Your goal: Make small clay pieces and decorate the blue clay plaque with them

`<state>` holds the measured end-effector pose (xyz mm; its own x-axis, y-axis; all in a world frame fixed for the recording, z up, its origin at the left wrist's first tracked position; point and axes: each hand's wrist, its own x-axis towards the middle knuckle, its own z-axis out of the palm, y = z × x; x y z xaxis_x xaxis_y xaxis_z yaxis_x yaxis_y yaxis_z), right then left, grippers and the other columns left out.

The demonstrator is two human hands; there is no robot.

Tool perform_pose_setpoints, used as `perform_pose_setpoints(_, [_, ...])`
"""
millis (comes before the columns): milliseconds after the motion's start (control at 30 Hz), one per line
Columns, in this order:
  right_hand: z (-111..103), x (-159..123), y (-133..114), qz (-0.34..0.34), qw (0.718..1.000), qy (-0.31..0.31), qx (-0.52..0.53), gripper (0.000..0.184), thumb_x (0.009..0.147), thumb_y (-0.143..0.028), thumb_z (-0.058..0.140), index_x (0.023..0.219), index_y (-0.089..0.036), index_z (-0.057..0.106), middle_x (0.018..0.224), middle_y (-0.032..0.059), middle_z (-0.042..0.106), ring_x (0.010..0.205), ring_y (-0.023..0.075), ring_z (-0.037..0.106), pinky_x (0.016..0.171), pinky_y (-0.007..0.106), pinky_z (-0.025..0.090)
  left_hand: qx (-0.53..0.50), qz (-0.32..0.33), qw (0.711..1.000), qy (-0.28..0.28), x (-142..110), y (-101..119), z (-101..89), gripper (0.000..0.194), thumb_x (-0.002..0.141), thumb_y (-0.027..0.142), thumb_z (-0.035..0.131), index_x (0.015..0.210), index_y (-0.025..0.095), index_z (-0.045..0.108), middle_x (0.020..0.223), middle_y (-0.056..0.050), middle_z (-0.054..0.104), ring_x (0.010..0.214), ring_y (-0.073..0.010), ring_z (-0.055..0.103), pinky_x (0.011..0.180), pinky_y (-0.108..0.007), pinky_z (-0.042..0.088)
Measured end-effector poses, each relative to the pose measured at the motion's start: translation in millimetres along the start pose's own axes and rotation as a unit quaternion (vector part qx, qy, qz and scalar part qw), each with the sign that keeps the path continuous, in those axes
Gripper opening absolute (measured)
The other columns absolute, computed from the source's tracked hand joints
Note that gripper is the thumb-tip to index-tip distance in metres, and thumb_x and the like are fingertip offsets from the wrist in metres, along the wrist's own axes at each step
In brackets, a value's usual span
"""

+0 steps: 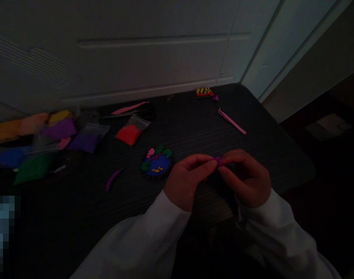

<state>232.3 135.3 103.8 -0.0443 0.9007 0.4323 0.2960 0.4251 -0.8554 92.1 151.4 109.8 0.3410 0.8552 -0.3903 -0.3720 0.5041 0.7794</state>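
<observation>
Between my two hands is a small piece of purple modelling clay [218, 161], pinched at the fingertips above the dark table. My left hand [191, 178] grips its left side with thumb and forefinger. On the other side, the thumb and forefinger of my right hand [248, 176] close on the same piece. Just left of my left hand lies a round clay pond [161, 166] with a blue middle, green leaves, a pink flower and a dark rim. A curved purple clay strip [114, 179] lies farther left. The fingers partly hide the piece they hold.
Pink bent tweezers [232, 121] lie at the right, near a small purple clay bit [215, 98] and a yellow-and-red clay piece [204, 93]. A bag of red clay [128, 134], scissors [124, 114] and several coloured clay bags [34, 168] occupy the left. A pale wall panel [153, 66] borders the back.
</observation>
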Motion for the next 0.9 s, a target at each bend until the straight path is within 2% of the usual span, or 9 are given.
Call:
perform_pose_setpoints(133, [1.0, 0.1, -0.2, 0.002, 1.000, 0.006, -0.011, 0.019, 0.067, -0.008, 0.059, 0.081, -0.020, 0.057, 0.075, 0.0006, 0.057, 0.071, 0.0138, 0.054, 0.064, 0.030, 0.043, 0.003, 0.008, 1.000, 0.009, 0.2, 0.4, 1.2, 0.008, 0.063, 0.024, 0.065, 0.069, 0.019, 0.064, 0.063, 0.003, 0.054, 0.062, -0.0081, 0.047, 0.060, -0.023, 0.035])
perform_pose_setpoints(300, [-0.1, 0.2, -0.8, -0.014, 1.000, -0.005, 0.002, 0.020, 0.067, -0.005, 0.058, 0.081, -0.019, 0.057, 0.075, 0.0005, 0.057, 0.070, 0.0129, 0.054, 0.063, 0.029, 0.043, -0.068, -0.029, 0.997, 0.027, 0.1, 2.8, 5.2, 0.007, 0.062, 0.023, 0.065, 0.066, 0.017, 0.062, 0.065, 0.003, 0.056, 0.062, -0.0076, 0.048, 0.060, -0.023, 0.036])
perform_pose_setpoints(400, [-0.8, 0.0, -0.8, -0.016, 1.000, -0.017, 0.010, 0.019, 0.068, -0.005, 0.057, 0.081, -0.018, 0.057, 0.076, 0.0006, 0.057, 0.071, 0.0124, 0.054, 0.064, 0.029, 0.042, -0.079, -0.026, 0.996, 0.031, 0.1, 2.4, 5.5, 0.008, 0.062, 0.022, 0.066, 0.066, 0.017, 0.062, 0.063, 0.003, 0.056, 0.061, -0.0073, 0.048, 0.058, -0.022, 0.036])
perform_pose_setpoints(700, [-1.1, -0.2, 0.3, 0.011, 1.000, -0.015, -0.005, 0.016, 0.069, -0.007, 0.057, 0.081, -0.018, 0.057, 0.075, 0.0005, 0.056, 0.071, 0.0122, 0.052, 0.063, 0.029, 0.041, 0.039, 0.041, 0.998, 0.015, -0.2, -0.3, 1.3, 0.007, 0.066, 0.023, 0.063, 0.072, 0.020, 0.063, 0.059, 0.006, 0.055, 0.059, -0.0054, 0.047, 0.058, -0.019, 0.036])
perform_pose_setpoints(900, [0.2, 0.0, 0.0, 0.020, 1.000, 0.001, -0.012, 0.014, 0.070, -0.008, 0.056, 0.079, -0.019, 0.056, 0.074, -0.0002, 0.055, 0.070, 0.0118, 0.052, 0.063, 0.028, 0.040, 0.098, 0.065, 0.992, 0.033, -3.5, 3.0, 4.4, 0.006, 0.067, 0.023, 0.062, 0.071, 0.019, 0.064, 0.060, 0.005, 0.057, 0.056, -0.0054, 0.047, 0.057, -0.019, 0.036])
